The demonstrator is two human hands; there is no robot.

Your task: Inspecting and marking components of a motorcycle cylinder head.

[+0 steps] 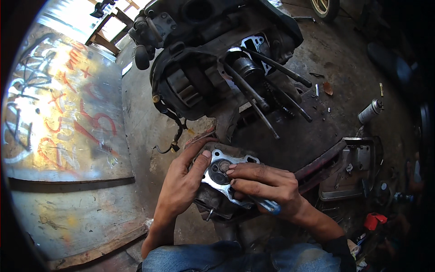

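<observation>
An engine cylinder head sits in front of me, its bright machined face turned up around a dark, round combustion chamber with valves. My left hand is wrapped round its left side, thumb pressed on the face's edge. Over the right side is my right hand, its fingertips touching the chamber's right valve area. A tool with a blue, partly clear handle is held under those curled fingers; its working end is hidden.
Beyond stands an engine block with a piston and long protruding studs. A spray can, a metal tray and a red object lie to the right. At left is a paint-marked metal sheet.
</observation>
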